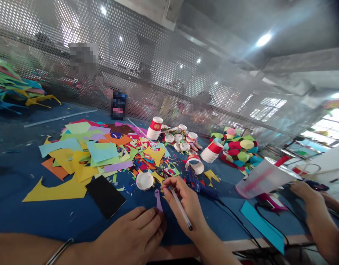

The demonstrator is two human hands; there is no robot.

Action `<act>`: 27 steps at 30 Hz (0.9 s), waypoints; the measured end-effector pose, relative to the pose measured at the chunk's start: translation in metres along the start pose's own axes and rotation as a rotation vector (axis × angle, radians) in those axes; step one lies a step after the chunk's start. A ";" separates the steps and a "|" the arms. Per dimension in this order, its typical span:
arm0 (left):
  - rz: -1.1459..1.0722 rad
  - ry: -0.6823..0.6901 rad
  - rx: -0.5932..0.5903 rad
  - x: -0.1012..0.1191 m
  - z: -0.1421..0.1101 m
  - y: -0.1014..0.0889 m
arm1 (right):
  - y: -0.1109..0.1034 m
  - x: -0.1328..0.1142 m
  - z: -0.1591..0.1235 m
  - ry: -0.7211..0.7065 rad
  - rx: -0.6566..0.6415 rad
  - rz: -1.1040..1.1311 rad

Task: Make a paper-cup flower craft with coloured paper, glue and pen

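In the head view my left hand (135,232) lies low on the blue table, closed over the lower end of a small purple paper strip (158,200). Dark marks show on the strip's rounded top. A clear-barrelled pen (180,207) is gripped in my right hand (187,202), its tip pointing up and left, above and right of the strip. Just beyond the strip sits a small white paper cup piece (144,181). To the left lies a black rectangular card (106,197). A blue glue gun (199,187) rests right of my right hand.
Coloured paper scraps (75,158) cover the table's left middle. Stacked paper cups (155,129) stand at the back. On the right are a plastic drink cup (264,178), a blue paper strip (264,224), cables and another person's hand (307,195). A perforated metal screen (158,66) rises behind.
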State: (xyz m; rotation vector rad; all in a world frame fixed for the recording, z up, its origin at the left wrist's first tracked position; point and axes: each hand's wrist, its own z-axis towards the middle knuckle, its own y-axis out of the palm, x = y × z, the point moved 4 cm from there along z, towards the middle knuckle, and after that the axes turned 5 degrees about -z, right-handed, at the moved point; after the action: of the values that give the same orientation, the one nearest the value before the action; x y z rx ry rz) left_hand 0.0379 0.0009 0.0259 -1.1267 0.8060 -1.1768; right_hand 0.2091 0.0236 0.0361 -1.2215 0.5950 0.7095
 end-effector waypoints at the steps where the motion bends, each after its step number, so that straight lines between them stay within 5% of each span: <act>1: 0.014 0.000 0.032 0.000 -0.001 0.002 | -0.001 -0.003 -0.003 -0.027 0.002 -0.036; 8: 0.083 0.031 0.178 -0.003 -0.004 0.009 | 0.000 -0.010 -0.021 -0.308 -0.010 -0.264; 15: 0.120 0.033 0.194 0.000 0.002 0.008 | 0.001 -0.001 -0.039 -0.429 -0.096 -0.414; 20: 0.058 0.013 0.168 0.000 0.007 0.001 | -0.003 0.003 -0.044 -0.482 -0.046 -0.373; 27: -0.140 -0.230 0.095 -0.034 0.021 -0.026 | -0.005 0.011 -0.042 -0.427 0.093 -0.263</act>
State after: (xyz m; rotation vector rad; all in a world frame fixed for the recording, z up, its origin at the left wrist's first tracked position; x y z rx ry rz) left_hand 0.0418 0.0392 0.0547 -1.2288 0.4969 -1.1620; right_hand 0.2192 -0.0161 0.0207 -0.9981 0.1092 0.6842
